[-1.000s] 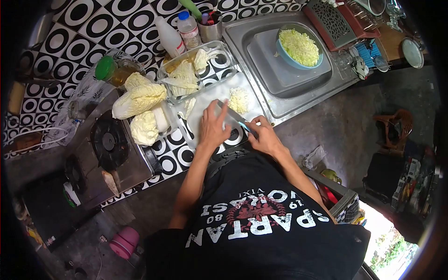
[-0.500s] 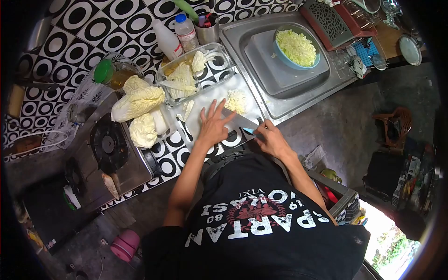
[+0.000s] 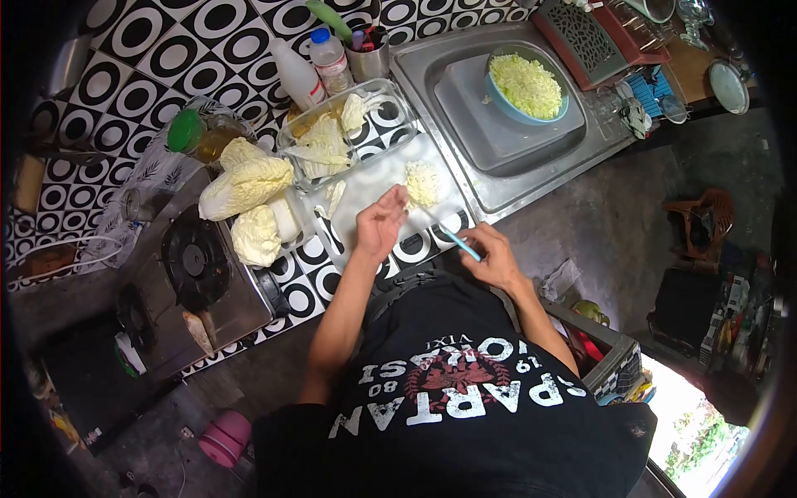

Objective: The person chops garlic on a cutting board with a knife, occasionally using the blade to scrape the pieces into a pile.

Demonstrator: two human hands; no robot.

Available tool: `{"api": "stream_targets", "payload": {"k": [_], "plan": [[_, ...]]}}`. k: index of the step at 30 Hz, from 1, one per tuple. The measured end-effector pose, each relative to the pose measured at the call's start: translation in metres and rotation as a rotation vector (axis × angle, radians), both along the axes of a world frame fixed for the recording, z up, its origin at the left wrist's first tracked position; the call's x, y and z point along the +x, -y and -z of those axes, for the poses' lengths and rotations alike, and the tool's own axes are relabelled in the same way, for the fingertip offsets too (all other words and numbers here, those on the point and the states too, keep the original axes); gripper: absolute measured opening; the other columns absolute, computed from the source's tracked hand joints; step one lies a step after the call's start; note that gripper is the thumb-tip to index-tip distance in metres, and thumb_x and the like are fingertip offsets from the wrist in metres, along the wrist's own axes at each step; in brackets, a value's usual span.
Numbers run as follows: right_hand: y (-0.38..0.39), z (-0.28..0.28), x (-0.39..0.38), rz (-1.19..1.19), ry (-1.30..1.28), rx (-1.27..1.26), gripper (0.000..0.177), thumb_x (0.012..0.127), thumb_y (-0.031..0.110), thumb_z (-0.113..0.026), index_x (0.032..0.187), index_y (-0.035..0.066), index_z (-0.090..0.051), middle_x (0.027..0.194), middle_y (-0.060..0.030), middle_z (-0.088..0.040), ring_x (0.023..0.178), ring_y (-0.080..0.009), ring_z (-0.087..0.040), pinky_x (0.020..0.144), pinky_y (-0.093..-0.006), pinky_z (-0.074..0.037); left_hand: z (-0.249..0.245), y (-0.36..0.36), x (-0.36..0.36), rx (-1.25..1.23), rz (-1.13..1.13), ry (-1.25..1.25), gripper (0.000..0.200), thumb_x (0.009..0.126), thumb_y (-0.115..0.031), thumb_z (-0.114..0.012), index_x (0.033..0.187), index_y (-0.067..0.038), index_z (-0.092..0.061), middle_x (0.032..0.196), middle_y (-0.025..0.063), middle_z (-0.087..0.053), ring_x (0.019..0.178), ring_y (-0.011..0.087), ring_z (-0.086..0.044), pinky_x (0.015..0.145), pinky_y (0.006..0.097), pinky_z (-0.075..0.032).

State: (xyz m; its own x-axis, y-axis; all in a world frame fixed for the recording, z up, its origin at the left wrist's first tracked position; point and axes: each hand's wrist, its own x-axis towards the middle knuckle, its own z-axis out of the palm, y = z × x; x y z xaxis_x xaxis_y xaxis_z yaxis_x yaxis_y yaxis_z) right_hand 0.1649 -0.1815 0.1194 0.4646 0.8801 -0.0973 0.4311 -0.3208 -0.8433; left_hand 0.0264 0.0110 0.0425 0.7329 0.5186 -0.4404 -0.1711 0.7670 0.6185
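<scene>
My right hand (image 3: 496, 259) is closed around the turquoise handle of a knife (image 3: 463, 246), its narrow blade pointing up and left toward the chopped cabbage. That pale, finely chopped cabbage (image 3: 423, 184) lies heaped on a translucent white cutting board (image 3: 378, 178). Left of the heap, my left hand (image 3: 380, 226) is lifted over the board with the palm turned up and the fingers loosely bent. Nothing shows in it, and its fingertips are close to the blade's end. A few cabbage strips (image 3: 334, 197) rest on the board's left part.
Cabbage leaves lie in a clear divided container (image 3: 390, 137) behind the board. Whole napa cabbages (image 3: 246, 184) sit at left, beside a gas stove (image 3: 195, 257). A blue bowl (image 3: 531, 116) of shredded cabbage stands over the steel sink (image 3: 486, 187). Bottles (image 3: 332, 66) line the back.
My left hand has turned from spread fingers beside the blade to palm up with bent fingers. My right hand has shifted slightly right and down, and the knife has rolled edge-on.
</scene>
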Motion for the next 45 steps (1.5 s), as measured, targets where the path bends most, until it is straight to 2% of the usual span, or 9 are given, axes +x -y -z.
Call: {"api": "stream_targets", "payload": {"k": [2,6,17,20,22,26,31,37,45], "plan": [[-0.007,0.007,-0.005,-0.085,-0.052,-0.013,0.030,0.069,0.005,-0.063,0.099,0.003,-0.062,0.079,-0.0104,-0.056,0.068,-0.0206,-0.057,0.062,-0.0304,-0.048,0.001,0.002,-0.002,-0.469,-0.064,0.168,0.067,0.069,-0.023,-0.047,0.129,0.004,-0.039,0.137,0.0179,-0.039,0.130,0.0276,-0.035,0.105,0.0398,-0.027],[-0.007,0.041,-0.005,-0.001,-0.165,-0.012,0.028,0.071,0.005,-0.064,0.099,0.004,-0.063,0.080,-0.0092,-0.057,0.066,-0.0170,-0.057,0.059,-0.0276,-0.047,-0.001,0.011,-0.009,-0.680,-0.096,0.220,0.066,0.071,-0.030,-0.048,0.127,0.003,-0.041,0.134,0.0172,-0.042,0.128,0.0286,-0.036,0.107,0.0418,-0.021],[-0.006,0.056,-0.006,0.003,-0.200,-0.011,0.028,0.070,0.005,-0.065,0.098,0.004,-0.064,0.081,-0.0072,-0.059,0.064,-0.0121,-0.055,0.058,-0.0251,-0.046,-0.004,0.009,-0.016,-0.612,-0.162,0.117,0.070,0.078,-0.037,-0.049,0.136,-0.003,-0.032,0.139,0.0218,-0.034,0.129,0.0323,-0.034,0.107,0.0449,-0.022],[-0.006,0.063,-0.005,0.108,-0.183,-0.059,0.028,0.069,0.005,-0.065,0.097,0.004,-0.064,0.080,-0.0055,-0.059,0.063,-0.0104,-0.054,0.058,-0.0243,-0.046,-0.005,0.001,-0.025,-0.457,-0.182,0.072,0.068,0.081,-0.038,-0.048,0.138,-0.005,-0.031,0.139,0.0197,-0.036,0.124,0.0308,-0.040,0.105,0.0417,-0.027],[-0.004,0.074,-0.001,0.033,-0.311,-0.122,0.027,0.069,0.005,-0.064,0.096,0.005,-0.065,0.078,-0.0047,-0.058,0.063,-0.0108,-0.053,0.058,-0.0237,-0.045,-0.003,-0.002,-0.035,-0.065,-0.234,-0.163,0.065,0.084,-0.038,-0.046,0.138,-0.005,-0.031,0.138,0.0175,-0.039,0.121,0.0287,-0.043,0.101,0.0385,-0.030],[-0.007,0.088,-0.003,-0.229,-0.258,-0.115,0.025,0.070,-0.002,-0.063,0.095,0.003,-0.064,0.078,0.0018,-0.055,0.064,-0.0035,-0.048,0.057,-0.0180,-0.042,-0.002,-0.016,-0.057,0.235,-0.234,-0.378,0.055,0.088,-0.032,-0.043,0.134,-0.001,-0.038,0.128,0.0156,-0.050,0.111,0.0240,-0.050,0.097,0.0357,-0.034],[-0.020,0.113,-0.005,0.062,-0.261,-0.046,0.029,0.070,-0.002,-0.064,0.098,0.002,-0.063,0.078,0.0004,-0.054,0.066,-0.0048,-0.050,0.059,-0.0182,-0.043,0.023,-0.025,-0.077,0.549,-0.340,-0.557,0.037,0.082,-0.010,-0.061,0.116,0.002,-0.055,0.104,0.0085,-0.062,0.085,0.0109,-0.058,0.074,0.0198,-0.045],[-0.030,0.106,-0.007,-0.124,-0.133,0.022,0.027,0.070,0.009,-0.064,0.097,0.002,-0.063,0.081,-0.0084,-0.058,0.068,-0.0171,-0.056,0.063,-0.0282,-0.047,0.013,-0.027,-0.075,1.248,-0.080,-0.924,0.033,0.074,-0.007,-0.064,0.106,0.000,-0.061,0.096,0.0161,-0.060,0.079,0.0256,-0.060,0.066,0.0326,-0.050],[-0.048,0.095,-0.020,-0.010,-0.078,-0.017,0.027,0.072,0.011,-0.062,0.097,-0.001,-0.062,0.082,-0.0140,-0.058,0.071,-0.0243,-0.058,0.065,-0.0331,-0.048,0.032,-0.055,-0.060,1.408,-0.063,-1.029,0.032,0.074,-0.008,-0.065,0.104,0.002,-0.061,0.093,0.0183,-0.057,0.084,0.0355,-0.057,0.076,0.0407,-0.046]]}}
